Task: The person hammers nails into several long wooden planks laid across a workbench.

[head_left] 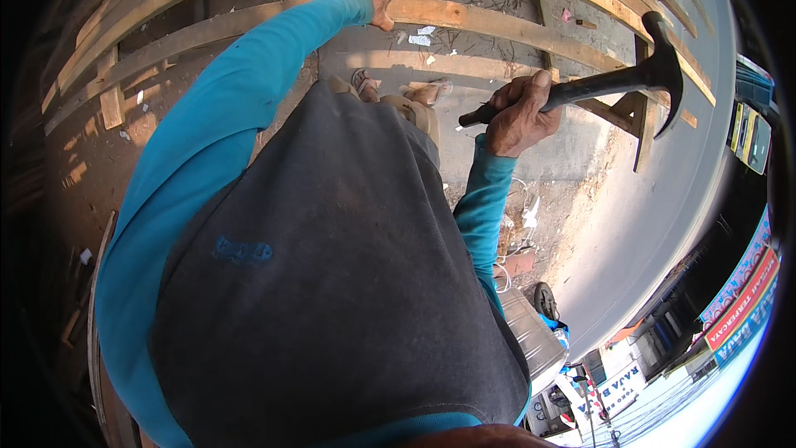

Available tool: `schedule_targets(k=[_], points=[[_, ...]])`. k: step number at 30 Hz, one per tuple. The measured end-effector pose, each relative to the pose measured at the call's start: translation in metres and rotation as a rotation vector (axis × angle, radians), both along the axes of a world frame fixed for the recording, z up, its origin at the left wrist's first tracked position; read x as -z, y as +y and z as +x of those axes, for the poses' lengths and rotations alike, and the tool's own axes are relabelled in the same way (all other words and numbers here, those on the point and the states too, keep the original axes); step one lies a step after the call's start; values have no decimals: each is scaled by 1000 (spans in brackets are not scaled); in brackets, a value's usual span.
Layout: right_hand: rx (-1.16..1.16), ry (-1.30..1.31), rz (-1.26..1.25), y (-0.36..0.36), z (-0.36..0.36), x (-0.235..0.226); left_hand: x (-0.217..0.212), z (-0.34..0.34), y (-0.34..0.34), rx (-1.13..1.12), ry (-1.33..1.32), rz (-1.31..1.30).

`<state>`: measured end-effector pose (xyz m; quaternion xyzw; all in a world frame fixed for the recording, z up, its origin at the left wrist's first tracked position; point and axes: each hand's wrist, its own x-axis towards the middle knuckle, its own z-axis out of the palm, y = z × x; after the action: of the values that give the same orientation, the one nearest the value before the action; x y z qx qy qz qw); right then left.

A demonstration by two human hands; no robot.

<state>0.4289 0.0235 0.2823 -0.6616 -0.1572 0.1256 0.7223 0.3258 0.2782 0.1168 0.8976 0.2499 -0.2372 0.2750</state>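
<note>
Wooden rails (249,29) form a frame lying across the upper part of the view, above a concrete slab (464,66) littered with paper scraps and twigs. The nearest rail runs left to right, bowed by the lens.

Left hand (380,2): at full arm's reach in a teal sleeve, it rests on the top of that rail, fingers wrapped over the edge, grasping the wood.

Right hand (518,116): clenched around the grip of a black hammer (613,79), raised clear of the rails.

Hammer orientation: the long axis runs from lower left to upper right. The butt of the handle projects just left of the fist. The head sits at the upper right end, its claw curving downward, over a short wooden brace (638,116) fixed beneath a rail.

Surroundings: sandalled feet (402,90) stand on the slab between the two hands. A grey shirt fills the centre and hides the ground below. Bare road (663,216) lies to the right.
</note>
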Motion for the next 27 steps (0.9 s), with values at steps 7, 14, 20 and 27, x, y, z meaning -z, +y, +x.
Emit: schedule_targets(k=[7, 14, 20, 27], points=[[-195, 34, -437, -36, -30, 153, -6, 8, 0, 13, -9, -43], [-126, 51, -230, 3, -13, 24, -12, -3, -6, -42, 29, -79], [8, -331, 328, -16, -2, 50, -1, -3, -6, -38, 0, -68], [-163, 460, -364, -32, -9, 107, -2, 2, -10, -11, -82, -45]])
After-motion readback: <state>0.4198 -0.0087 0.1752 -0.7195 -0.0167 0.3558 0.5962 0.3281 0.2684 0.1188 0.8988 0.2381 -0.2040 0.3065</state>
